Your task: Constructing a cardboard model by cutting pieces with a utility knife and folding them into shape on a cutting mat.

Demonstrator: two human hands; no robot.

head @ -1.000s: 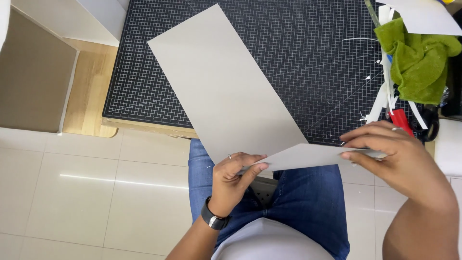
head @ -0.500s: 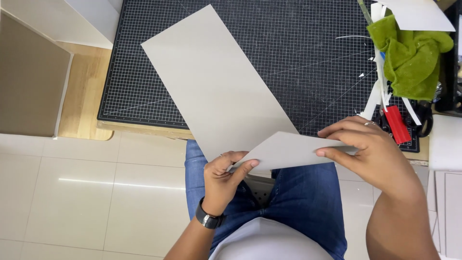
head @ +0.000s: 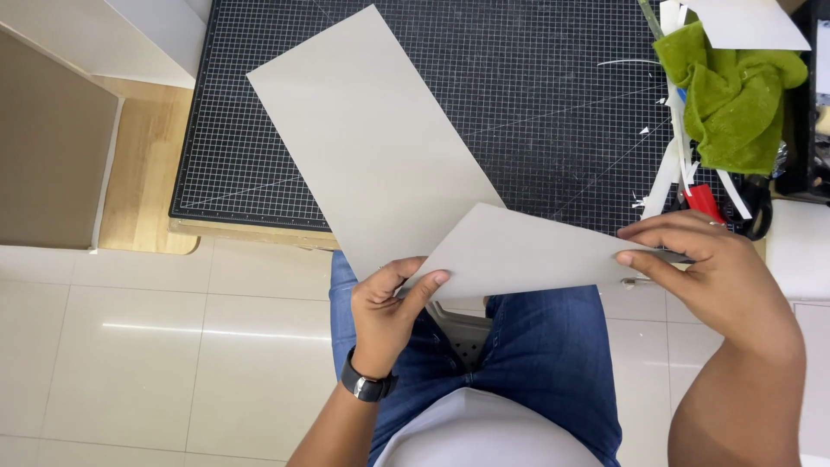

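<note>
A long grey sheet of card (head: 372, 147) lies slanted across a black gridded cutting mat (head: 536, 95), its near end folded back toward me into a flap (head: 527, 255). My left hand (head: 389, 316), with a black watch on the wrist, pinches the fold at the near corner. My right hand (head: 709, 268) grips the flap's far right corner between thumb and fingers. The card hangs past the table's front edge over my lap.
A green cloth (head: 731, 95) lies on the mat's right edge, among white paper strips (head: 670, 169) and a red-handled tool (head: 705, 201). A white sheet (head: 743, 22) lies at the top right. A wooden table edge (head: 151, 173) and a beige panel (head: 47, 147) are at left, over a tiled floor.
The folded flap has been lifted and widened. My right hand slid left with its corner, and my left hand moved slightly up.
</note>
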